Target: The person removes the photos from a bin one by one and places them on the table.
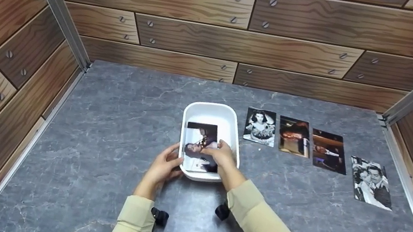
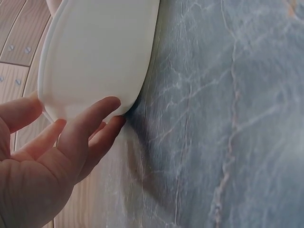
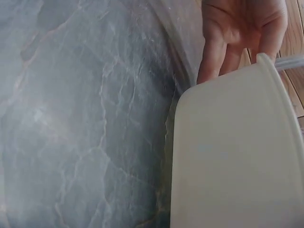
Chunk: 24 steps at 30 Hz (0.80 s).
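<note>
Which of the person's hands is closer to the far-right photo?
The right hand: it's inside the white tub, left of the far-right photo. The left hand touches the tub's outer left side, farther away.

Pale glare on the marbled tabletop (image 1: 187, 228) — wrist views softer.

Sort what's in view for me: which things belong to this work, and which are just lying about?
Likely part of the work:
white tub, held by the left hand
photo in the tub, under the right hand
four photos right of the tub

Seemingly incidental:
tiny white speck on the table
wood-look panels
</note>
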Available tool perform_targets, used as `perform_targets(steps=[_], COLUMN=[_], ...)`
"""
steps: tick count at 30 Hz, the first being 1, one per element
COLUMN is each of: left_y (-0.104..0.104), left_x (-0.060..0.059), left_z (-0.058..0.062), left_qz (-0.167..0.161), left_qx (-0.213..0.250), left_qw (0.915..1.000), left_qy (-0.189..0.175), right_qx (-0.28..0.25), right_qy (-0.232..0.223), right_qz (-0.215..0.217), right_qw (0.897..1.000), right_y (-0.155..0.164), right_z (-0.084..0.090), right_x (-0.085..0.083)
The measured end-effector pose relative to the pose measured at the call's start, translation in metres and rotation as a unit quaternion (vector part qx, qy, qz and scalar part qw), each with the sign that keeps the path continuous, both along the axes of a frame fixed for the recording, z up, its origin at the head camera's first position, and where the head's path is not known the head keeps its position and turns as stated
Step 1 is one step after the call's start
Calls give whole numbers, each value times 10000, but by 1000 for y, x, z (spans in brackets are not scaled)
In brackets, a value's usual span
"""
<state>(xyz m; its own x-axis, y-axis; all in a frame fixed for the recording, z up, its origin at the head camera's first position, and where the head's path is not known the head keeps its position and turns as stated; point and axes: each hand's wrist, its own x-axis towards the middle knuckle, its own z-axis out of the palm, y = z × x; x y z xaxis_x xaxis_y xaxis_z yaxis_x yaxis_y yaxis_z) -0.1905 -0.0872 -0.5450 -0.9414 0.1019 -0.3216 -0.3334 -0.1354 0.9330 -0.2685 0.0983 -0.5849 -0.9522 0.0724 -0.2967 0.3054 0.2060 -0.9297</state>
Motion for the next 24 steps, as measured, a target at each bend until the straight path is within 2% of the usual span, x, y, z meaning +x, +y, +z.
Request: perform_targets(steps=[2,4,7,9,10,14,19,24], left_y=[0,-1,0,0,1,2,1,0], left_x=[0,0,0,0,0,0,-1,-2], left_z=[0,1,1,1,2,2,0,-1], left_qz=[2,-15,-31,-41,-33,11,34,67], left_qx=[16,-3,-47,-99,-103,-89,2,89], left_qw=[10000,10000,10000,9999,9999,9999,10000,9999], left_qy=[22,15,-14,-50,-59,-70,-36,-51], right_qx=[267,505,616,650,610,498,719,505], right_qy=[-165,-497,-566,-573,-559,-532,-173,255], right_qz=[-72,-112,-106,-106,-98,-194,-409,-422], right_qw=[9995,9974,9964,9962,9965,9972,9964,9975], right_y=[-4,-12,-15,-15,-12,-13,-14,-15], right_z=[1,34,60,60,49,50,52,56], right_x=[-2,12,26,27,22,24,26,26])
